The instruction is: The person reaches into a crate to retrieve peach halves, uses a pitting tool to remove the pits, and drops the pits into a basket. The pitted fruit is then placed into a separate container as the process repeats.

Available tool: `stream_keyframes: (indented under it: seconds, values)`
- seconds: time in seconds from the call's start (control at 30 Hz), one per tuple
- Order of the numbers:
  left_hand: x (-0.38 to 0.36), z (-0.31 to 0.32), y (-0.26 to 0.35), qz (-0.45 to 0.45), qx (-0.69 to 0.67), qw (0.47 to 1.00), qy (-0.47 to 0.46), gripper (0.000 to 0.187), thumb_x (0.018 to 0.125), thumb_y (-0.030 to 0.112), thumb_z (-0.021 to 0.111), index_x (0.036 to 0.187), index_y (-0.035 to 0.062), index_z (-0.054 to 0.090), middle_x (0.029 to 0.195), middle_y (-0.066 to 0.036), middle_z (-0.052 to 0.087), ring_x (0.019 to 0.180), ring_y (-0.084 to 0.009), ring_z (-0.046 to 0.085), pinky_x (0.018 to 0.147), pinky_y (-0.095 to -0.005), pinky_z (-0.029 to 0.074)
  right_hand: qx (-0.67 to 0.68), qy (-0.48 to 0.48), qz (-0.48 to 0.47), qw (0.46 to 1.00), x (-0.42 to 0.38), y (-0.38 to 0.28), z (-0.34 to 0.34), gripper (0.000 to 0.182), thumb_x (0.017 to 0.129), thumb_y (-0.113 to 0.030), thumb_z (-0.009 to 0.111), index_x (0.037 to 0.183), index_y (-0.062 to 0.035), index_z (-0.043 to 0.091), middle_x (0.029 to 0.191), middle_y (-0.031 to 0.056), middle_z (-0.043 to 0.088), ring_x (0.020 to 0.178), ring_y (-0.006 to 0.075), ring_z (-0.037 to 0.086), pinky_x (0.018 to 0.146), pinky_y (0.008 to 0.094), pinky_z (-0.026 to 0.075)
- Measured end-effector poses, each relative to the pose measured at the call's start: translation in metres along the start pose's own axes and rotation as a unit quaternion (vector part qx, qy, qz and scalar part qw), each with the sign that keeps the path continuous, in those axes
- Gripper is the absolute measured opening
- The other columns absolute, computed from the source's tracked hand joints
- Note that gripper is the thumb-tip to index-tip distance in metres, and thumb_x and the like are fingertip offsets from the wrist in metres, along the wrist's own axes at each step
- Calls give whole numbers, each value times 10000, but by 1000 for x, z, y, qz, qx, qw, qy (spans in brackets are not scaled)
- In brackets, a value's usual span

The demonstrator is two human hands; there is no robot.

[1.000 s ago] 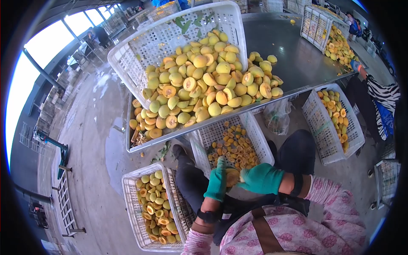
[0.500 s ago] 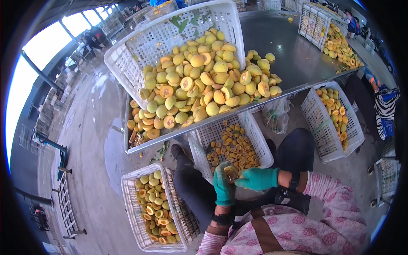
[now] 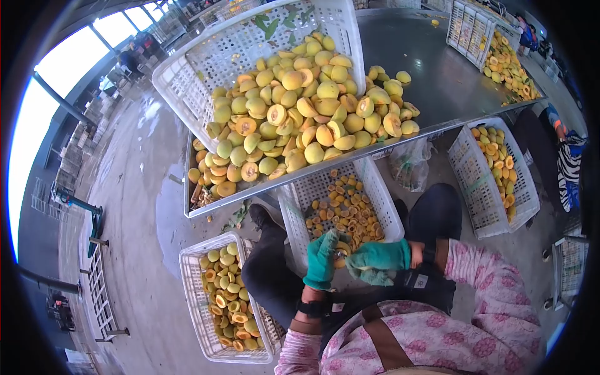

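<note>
Nearest: pink flower-print top (image 3: 437,320) w/ brown strap (image 3: 382,340) across it. Dark trousers (image 3: 272,269); a pale label (image 3: 420,281) in the lap has dark marks, too small to read. Dark bands on both wrists. L hand (image 3: 320,259), green glove, comes up from below, forearm near upright, fingers curled round a yellow fruit (image 3: 342,253), grasping it. R hand (image 3: 378,259), same glove type, comes in from the R, forearm nearly level, fingers bent & pointing L, tips just beside the fruit; can't tell if they grip anything. Fruit sits betw. the two hands, at the near edge of a white crate (image 3: 384,194) w/ small orange-brown pieces (image 3: 356,215) in it. L of the legs, another white crate (image 3: 187,300), w/ yellow fruit halves (image 3: 228,300). Beyond: metal table (image 3: 406,53), w/ a big tipped crate (image 3: 187,87) spilling a pile of fruit (image 3: 294,112); a few green leaves (image 3: 270,28) stuck inside. Clear plastic bag (image 3: 412,164) by the table's near edge. Far R: third floor crate (image 3: 475,187) w/ fruit, co-worker's zebra-print sleeve (image 3: 569,169), & another tipped crate (image 3: 465,34) on the table's far end, fruit spilling out.
</note>
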State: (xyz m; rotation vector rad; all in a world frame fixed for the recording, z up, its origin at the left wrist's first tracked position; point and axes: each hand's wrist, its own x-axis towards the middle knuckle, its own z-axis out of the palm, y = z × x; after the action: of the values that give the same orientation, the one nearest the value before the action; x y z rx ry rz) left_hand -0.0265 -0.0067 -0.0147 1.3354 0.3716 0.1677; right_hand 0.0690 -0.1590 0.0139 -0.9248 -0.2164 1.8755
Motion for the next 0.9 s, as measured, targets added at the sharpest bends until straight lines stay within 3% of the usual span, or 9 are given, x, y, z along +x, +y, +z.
stream_keyframes:
  seconds: [0.17,0.37,0.53,0.63,0.7,0.73,0.8,0.83,0.9]
  values:
    - [-2,17,-20,-22,-95,990,99,410,897,387,503,923,-5,621,739,-50,633,594,-92,547,509,-208,405,-205,61,-117,970,7,28,-14,359,921,-401,452,805,-73,538,508,26,501,359,111,470,330,233,361]
    - [17,32,-8,134,-23,983,126,413,931,340,438,841,-20,619,691,-86,633,530,-113,539,468,-224,393,118,5,-31,993,-4,5,-1,363,924,-403,452,856,-58,547,521,-33,429,371,69,395,331,205,306]
    - [53,30,16,-76,-210,967,124,371,917,332,470,818,1,603,672,-82,609,558,-142,553,502,-252,440,335,-169,17,927,7,5,-41,371,926,-388,452,963,-28,536,550,-46,426,382,57,383,330,196,292]
    - [77,-59,11,-61,-383,902,188,329,870,375,520,853,53,588,719,-55,583,604,-165,571,522,-257,485,181,-60,-47,981,-11,-22,-43,389,933,-386,436,989,-11,524,536,-33,438,390,65,408,336,200,302]
    - [44,-87,57,73,-190,923,326,382,888,392,477,979,38,587,857,-62,588,735,-167,577,626,-231,486,-299,215,-105,924,-7,-29,-68,404,912,-299,460,1131,41,461,529,83,505,396,188,477,366,315,374]
    - [32,-142,51,72,-37,893,442,393,872,421,510,859,43,615,766,-55,606,675,-165,567,629,-253,476,-560,296,-123,764,5,-8,-108,436,898,-281,472,1175,53,430,538,117,518,405,228,493,383,351,391]
    - [-4,-210,68,21,285,871,400,313,840,319,581,896,19,647,736,-76,626,659,-203,578,675,-316,479,-682,353,-160,620,10,8,-136,517,869,-258,494,1248,67,362,566,170,539,436,295,520,423,413,415]
    - [-14,-226,77,-147,642,666,351,221,792,233,635,930,62,660,839,-130,633,756,-285,594,725,-359,470,-586,354,-187,704,9,8,-137,563,853,-253,504,1278,69,324,585,189,547,458,323,531,446,439,422]
    - [1,-218,96,8,731,624,277,226,748,215,670,931,83,661,971,-182,600,910,-342,566,804,-388,446,-528,335,-222,748,24,13,-139,624,835,-262,520,1312,64,285,604,204,558,492,352,549,477,466,430]
